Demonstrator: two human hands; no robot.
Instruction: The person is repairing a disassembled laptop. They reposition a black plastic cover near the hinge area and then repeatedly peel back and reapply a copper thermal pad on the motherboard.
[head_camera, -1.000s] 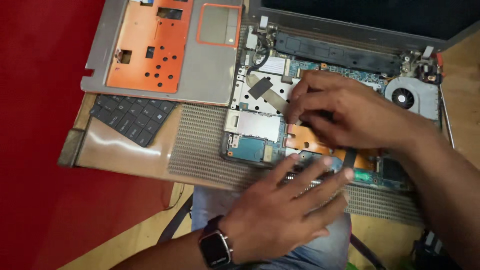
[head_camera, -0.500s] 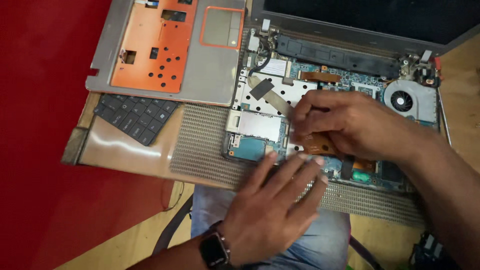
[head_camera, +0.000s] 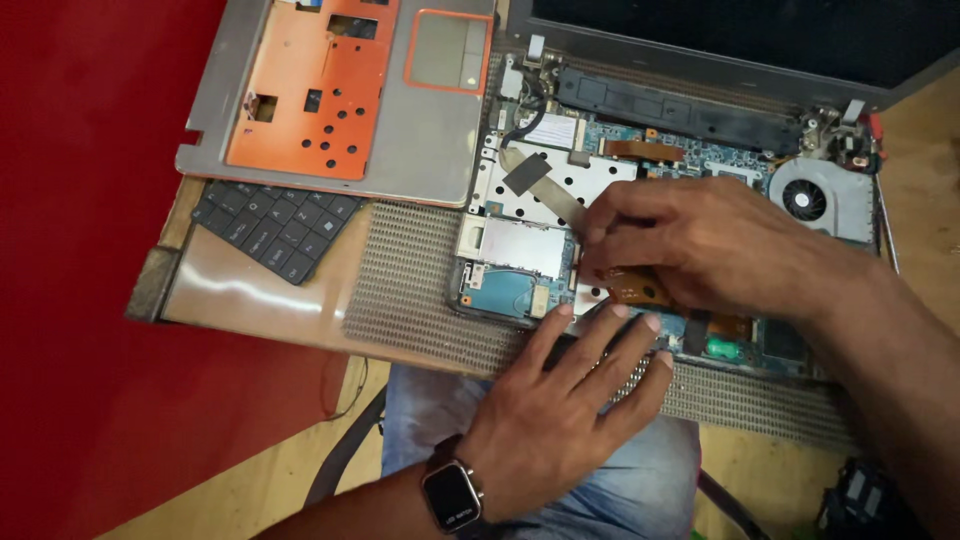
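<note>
Head view: the right hand has its fingertips pinched together on an orange flat cable at the middle of the opened laptop. The left hand lies flat, fingers spread, holding nothing, on the laptop's front edge. One round fan, one grey-and-orange palmrest, one black keyboard, one ribbed mat.

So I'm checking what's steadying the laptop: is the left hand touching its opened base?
Touching. The head view shows the left hand lying flat, its fingertips pressed on the front edge of the opened laptop base.
</note>
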